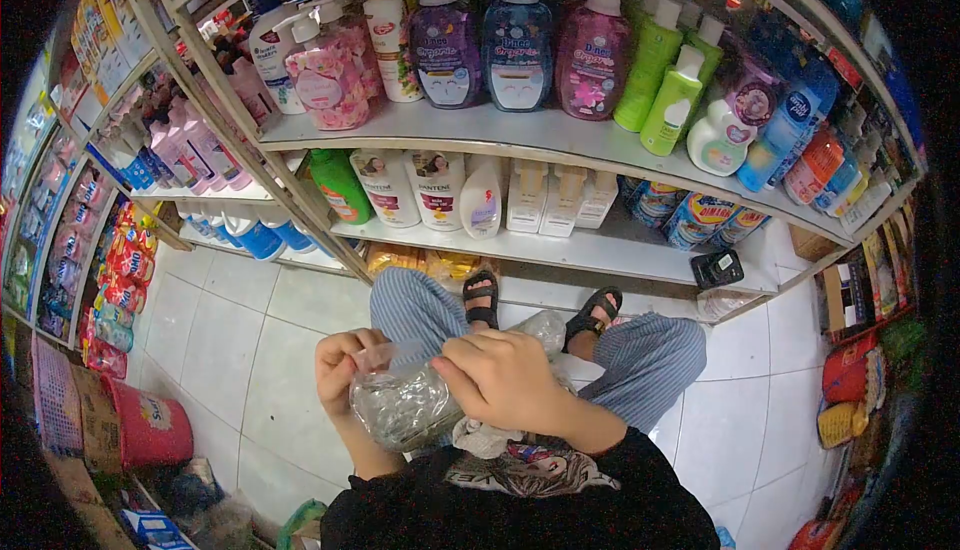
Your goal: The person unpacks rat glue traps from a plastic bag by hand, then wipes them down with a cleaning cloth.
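2 hands, 1 clear plastic bag (400,408)
Pinching its top: left hand (343,358) fingers; clamping its middle: right hand (505,382) fingers. Steady grip advisable.

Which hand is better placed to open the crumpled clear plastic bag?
Probably left: the left hand pinches the crumpled clear plastic bag at its top edge, while the right hand clasps its side.

head view looks steeply down, close over lap, facing shelves (560,135).
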Tool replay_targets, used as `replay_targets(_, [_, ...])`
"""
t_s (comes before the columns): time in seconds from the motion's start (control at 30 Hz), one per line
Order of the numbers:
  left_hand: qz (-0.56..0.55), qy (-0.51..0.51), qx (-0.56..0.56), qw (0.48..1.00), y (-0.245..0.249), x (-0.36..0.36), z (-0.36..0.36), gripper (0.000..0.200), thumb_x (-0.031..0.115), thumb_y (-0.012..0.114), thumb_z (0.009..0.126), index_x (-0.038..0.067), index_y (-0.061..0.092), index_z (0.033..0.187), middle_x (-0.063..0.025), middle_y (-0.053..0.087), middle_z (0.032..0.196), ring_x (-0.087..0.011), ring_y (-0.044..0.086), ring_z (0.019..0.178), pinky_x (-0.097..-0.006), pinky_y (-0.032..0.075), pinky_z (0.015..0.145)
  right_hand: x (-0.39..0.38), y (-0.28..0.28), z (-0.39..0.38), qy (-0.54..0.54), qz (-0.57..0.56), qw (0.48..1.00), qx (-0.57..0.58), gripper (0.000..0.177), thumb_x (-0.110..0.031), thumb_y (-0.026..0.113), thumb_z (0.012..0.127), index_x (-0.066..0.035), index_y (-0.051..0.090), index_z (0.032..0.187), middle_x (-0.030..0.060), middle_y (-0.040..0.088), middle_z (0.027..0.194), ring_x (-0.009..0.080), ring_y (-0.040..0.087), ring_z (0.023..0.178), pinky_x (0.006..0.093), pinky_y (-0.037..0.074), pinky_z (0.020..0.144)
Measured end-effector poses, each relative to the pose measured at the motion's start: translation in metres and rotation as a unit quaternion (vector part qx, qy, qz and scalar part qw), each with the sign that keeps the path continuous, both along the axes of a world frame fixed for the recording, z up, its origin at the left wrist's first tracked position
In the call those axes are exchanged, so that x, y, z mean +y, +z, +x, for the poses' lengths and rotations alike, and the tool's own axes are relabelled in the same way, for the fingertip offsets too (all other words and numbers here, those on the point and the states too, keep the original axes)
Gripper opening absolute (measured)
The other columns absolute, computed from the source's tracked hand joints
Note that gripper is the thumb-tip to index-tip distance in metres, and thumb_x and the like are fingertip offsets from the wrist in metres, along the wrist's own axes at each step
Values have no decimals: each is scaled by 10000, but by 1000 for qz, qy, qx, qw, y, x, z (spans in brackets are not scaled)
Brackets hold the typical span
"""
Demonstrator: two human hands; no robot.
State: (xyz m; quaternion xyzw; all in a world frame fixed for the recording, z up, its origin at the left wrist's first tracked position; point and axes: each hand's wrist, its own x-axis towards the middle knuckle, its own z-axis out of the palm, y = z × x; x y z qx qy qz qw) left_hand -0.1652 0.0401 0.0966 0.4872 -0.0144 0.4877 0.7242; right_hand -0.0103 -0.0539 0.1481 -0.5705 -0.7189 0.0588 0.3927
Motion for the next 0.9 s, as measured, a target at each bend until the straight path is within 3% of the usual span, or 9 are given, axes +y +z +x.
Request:
replay_targets(0.07, [-75,62,0,995,-3,-1,-3,223,189,520,724,-9,449,651,-67,437,564,-123,386,503,-241,295,463,0,0,0,-5,3,1000,2,154,-186,496,701,-56,468,622,84,488,516,222,510,488,307,404,441])
replay_targets(0.3, [-59,130,63,988,-1,-1,-5,244,195,493,756,9,417,618,-49,418,543,-108,355,473,-235,276,456,2,-1,-2,-2,20,1000,-12,164,-196,495,704,-61,459,618,78,480,510,211,504,480,299,395,430])
replay_targets(0.37, [-39,140,30,989,1,-1,0,202,170,494,752,67,372,628,-10,356,543,-98,307,492,-242,229,467,2,-1,-2,-3,16,1000,-13,165,-197,494,704,-62,459,617,78,480,510,209,504,482,298,393,429])
replay_targets(0.43, [-50,145,25,988,2,-3,1,198,167,496,749,69,374,628,-8,360,546,-100,314,508,-243,233,477,2,-2,-2,2,20,1000,0,138,-137,523,664,-43,444,601,74,454,521,220,475,494,286,385,421])
replay_targets(0.53, [-62,159,18,985,3,-4,4,193,173,493,750,71,376,635,-4,358,558,-99,314,520,-242,236,483,3,-3,0,5,19,1000,-2,162,-197,489,704,-63,460,619,76,479,516,212,506,499,304,394,434])
replay_targets(0.63, [-83,185,7,979,2,-6,8,192,188,477,760,74,374,643,2,342,572,-93,301,516,-239,236,479,4,-5,1,5,16,1000,-5,131,-136,519,663,-46,446,603,65,471,547,212,479,511,287,386,430])
replay_targets(0.9, [-159,240,-17,958,8,-9,14,185,186,420,792,93,364,642,11,314,578,-87,288,521,-225,246,500,8,-9,-1,10,21,1000,-14,139,-168,505,683,-54,459,618,66,476,540,207,491,510,291,387,440])
